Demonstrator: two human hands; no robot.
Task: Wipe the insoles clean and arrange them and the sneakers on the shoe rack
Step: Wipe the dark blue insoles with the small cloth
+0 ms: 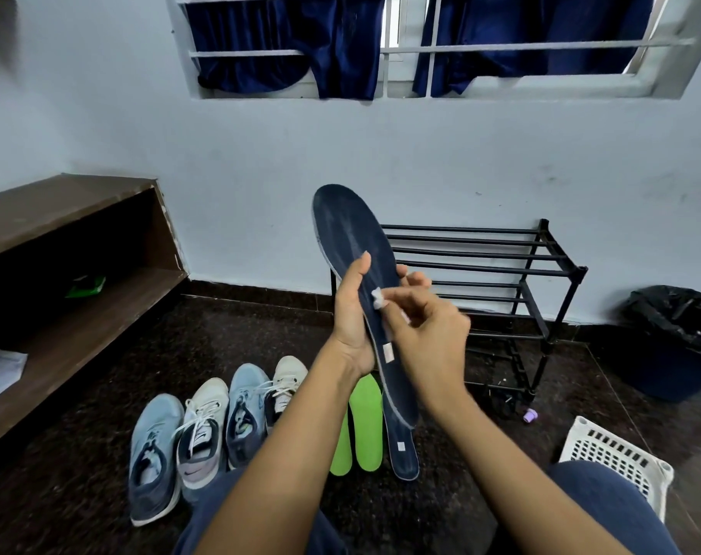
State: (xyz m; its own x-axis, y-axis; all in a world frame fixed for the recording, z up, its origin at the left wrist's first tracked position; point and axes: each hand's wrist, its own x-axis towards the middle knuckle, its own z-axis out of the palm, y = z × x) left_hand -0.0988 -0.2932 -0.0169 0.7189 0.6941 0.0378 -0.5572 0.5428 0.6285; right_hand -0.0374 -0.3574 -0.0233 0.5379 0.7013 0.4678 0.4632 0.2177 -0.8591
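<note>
The left hand [351,318] grips a dark blue insole [349,230] upright, and the right hand [429,338] pinches a small white wad [377,298] against its face. On the floor [260,322] beyond, 4 sneakers [198,434] stand in a row left of 2 green insoles [365,422] and a second blue insole [403,454]. The black shoe rack [481,250] stands at the floor's far edge.

Right grip [429,334]: motion-blurred; I can't tell what the white wad [377,298] it pinches is.
Green insoles [365,418]: partly behind the left forearm [285,434].
Floor insole [404,454]: toe end hidden by the held insole [353,242].
Shoe rack [501,274]: left side covered.
Bin [677,338]: cut off at the right edge.
</note>
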